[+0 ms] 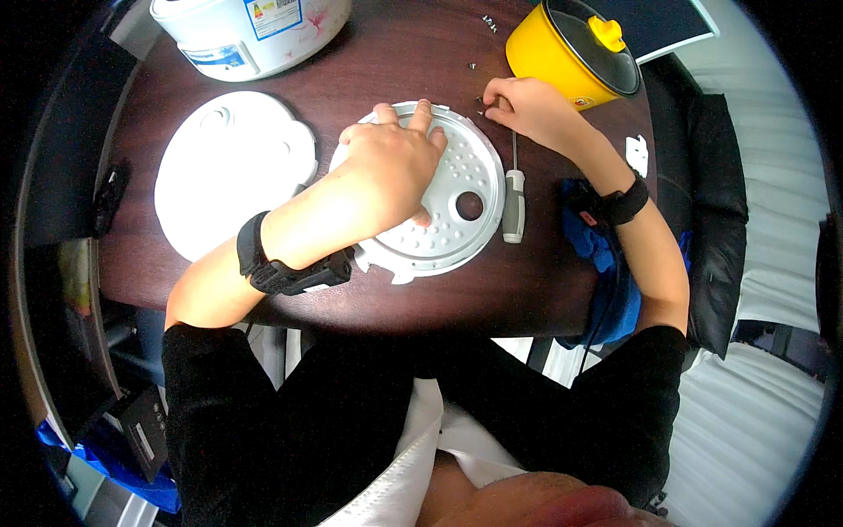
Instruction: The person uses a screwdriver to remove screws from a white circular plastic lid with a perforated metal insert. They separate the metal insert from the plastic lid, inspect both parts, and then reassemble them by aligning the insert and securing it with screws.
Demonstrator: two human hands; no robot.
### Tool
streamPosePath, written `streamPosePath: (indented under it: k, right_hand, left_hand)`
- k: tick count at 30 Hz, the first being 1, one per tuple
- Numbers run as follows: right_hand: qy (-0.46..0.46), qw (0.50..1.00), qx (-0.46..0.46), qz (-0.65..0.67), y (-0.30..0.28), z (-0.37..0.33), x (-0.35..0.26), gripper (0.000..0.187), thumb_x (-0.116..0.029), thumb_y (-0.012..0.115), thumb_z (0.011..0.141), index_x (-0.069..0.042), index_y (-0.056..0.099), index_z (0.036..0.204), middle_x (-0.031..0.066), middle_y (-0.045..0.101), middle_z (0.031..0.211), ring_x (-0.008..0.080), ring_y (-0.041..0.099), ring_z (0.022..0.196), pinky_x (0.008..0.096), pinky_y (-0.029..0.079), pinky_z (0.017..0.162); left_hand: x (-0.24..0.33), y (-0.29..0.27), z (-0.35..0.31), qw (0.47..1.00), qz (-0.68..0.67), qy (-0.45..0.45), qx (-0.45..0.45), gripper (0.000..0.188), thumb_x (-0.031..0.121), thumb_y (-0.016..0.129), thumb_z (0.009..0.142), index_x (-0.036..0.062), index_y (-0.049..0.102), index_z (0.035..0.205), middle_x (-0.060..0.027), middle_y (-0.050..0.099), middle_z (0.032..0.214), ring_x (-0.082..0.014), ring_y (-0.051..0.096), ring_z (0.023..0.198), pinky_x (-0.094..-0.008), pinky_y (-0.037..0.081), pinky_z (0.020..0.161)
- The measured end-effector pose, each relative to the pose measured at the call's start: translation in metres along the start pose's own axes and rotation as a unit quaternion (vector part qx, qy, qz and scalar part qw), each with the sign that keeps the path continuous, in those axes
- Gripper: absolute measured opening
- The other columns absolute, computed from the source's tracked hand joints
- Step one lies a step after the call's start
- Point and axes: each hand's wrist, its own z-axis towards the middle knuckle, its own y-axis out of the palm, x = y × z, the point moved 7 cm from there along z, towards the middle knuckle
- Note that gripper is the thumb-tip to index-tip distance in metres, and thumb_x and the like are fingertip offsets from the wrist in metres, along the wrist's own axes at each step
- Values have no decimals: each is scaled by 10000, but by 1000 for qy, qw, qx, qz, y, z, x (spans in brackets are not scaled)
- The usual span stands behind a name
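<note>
My left hand (pixel 395 167) lies with its fingers spread on a round grey-white dimpled lid plate (pixel 457 167), which has a dark round hole and small tabs on its rim. To the right, my right hand (pixel 536 110) is bent with thumb and forefinger brought together low over the table. Tiny dark bits, probably screws (pixel 480 112), show at its fingertips; whether one is pinched is too small to tell. Just below that hand lies a screwdriver (pixel 515 206) with a grey and white handle, its shaft pointing away from me, beside the plate.
A white round lid (pixel 219 176) lies left of the plate. Behind it stands a white rice cooker body (pixel 263 39) with labels. A yellow pot (pixel 553 61) with a dark lid stands far right, near several loose small screws (pixel 490 24). A white piece (pixel 637 155) lies by the right edge.
</note>
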Motion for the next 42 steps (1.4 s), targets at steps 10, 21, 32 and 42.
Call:
streamPosePath:
  k: [10,21,32,42]
  right_hand:
    - [-37,999,16,-12,-5,-1,-9,121,-153,612,833,-45,578,879,92,579,672,242,579,626,336,452,587]
    - [19,999,3,-47,-13,-30,9,119,-160,618,839,-57,576,884,83,567,610,227,566,556,333,438,546]
    - [90,996,7,16,-15,-49,-13,293,-341,614,854,-51,597,815,95,571,580,249,565,533,345,419,507]
    - [106,993,-39,23,16,-66,-32,447,-463,653,800,-33,606,685,136,587,581,255,591,532,344,425,486]
  left_hand:
    - [2,-2,-2,1000,1,-4,-22,981,393,845,558,82,385,1366,-189,278,1464,-443,406,1241,-466,491,905]
    - [2,-3,-3,1000,-9,7,0,938,388,850,540,61,407,1299,-215,311,1440,-474,445,1194,-463,498,891]
    - [-25,-14,2,993,-29,20,111,474,176,698,727,5,492,1118,-226,578,1090,-373,608,959,-399,523,794]
    - [-44,-13,21,979,-28,40,196,116,27,557,735,-27,650,779,-217,647,837,-365,644,833,-413,525,715]
